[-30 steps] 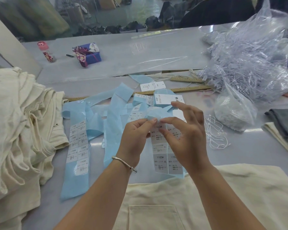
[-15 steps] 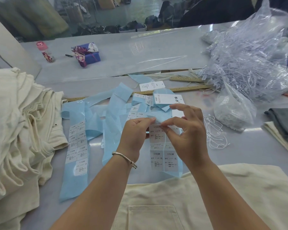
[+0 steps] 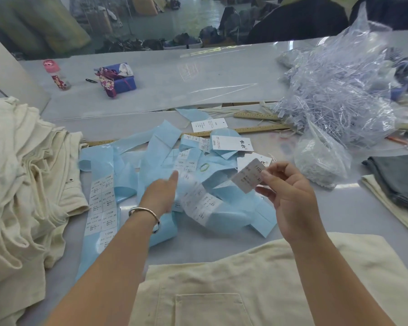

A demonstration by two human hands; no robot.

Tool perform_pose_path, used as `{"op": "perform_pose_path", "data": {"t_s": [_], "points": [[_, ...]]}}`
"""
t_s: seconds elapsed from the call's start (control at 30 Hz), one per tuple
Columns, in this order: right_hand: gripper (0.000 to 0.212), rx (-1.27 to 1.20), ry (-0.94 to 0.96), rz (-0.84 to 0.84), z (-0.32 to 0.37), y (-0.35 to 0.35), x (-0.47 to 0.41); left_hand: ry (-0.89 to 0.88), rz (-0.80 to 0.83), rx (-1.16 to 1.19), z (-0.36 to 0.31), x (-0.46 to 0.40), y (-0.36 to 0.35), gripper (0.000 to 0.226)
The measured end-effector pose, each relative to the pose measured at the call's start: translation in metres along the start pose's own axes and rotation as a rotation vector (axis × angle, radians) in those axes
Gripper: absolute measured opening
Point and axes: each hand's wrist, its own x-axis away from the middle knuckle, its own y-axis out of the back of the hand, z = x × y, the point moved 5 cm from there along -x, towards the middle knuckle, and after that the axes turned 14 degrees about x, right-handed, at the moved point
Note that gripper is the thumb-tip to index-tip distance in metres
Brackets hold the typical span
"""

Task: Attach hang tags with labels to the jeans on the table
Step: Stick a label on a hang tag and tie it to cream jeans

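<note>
While the right hand (image 3: pixel 290 198) pinches a peeled label (image 3: pixel 249 175) in a closed grip, sticky side kept clear, the open, empty left hand (image 3: pixel 161 194) reaches toward twelve o'clock, likely for a hang tag (image 3: pixel 231 142).

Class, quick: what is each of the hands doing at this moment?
Left hand: open, reaching over the blue label strips, gripping nothing.
Right hand: closed, pinching a peeled label sticker.

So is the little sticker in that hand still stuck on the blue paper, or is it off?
Off. The right hand pinches the sticker in the air, clear of the blue backing strips lying on the table.
</note>
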Motion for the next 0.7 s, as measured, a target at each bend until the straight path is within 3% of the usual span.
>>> {"op": "perform_pose_path", "data": {"t_s": [0.07,0.1,0.2,0.27,0.37,0.43,0.6,0.7], "points": [[0.021,0.025,-0.061,-0.002,-0.005,-0.001,-0.001,-0.07,-0.062,-0.418,-0.002,0.006,0.01,0.061],[0.021,0.031,-0.093,0.007,-0.008,-0.003,0.0,-0.16,-0.153,-0.498,-0.01,0.012,0.016,0.057],[0.018,0.024,-0.183,0.043,-0.015,-0.01,0.0,-0.507,-0.306,-0.373,-0.042,0.044,0.02,0.057],[0.016,0.04,-0.21,0.077,-0.017,-0.015,-0.001,-0.651,-0.16,-0.179,-0.058,0.063,0.007,0.048],[0.015,0.103,-0.196,0.105,-0.017,-0.019,-0.003,-0.622,0.148,-0.024,-0.063,0.077,-0.02,0.023],[0.015,0.147,-0.175,0.115,-0.018,-0.019,-0.007,-0.557,0.247,0.034,-0.056,0.076,-0.034,0.02],[0.014,0.28,-0.188,0.121,-0.037,-0.016,-0.021,-0.526,0.164,0.073,-0.033,0.065,-0.056,0.011],[0.005,0.636,-0.101,-0.101,-0.052,0.008,-0.045,-0.467,0.079,0.115,-0.021,0.053,-0.06,0.014]]}}
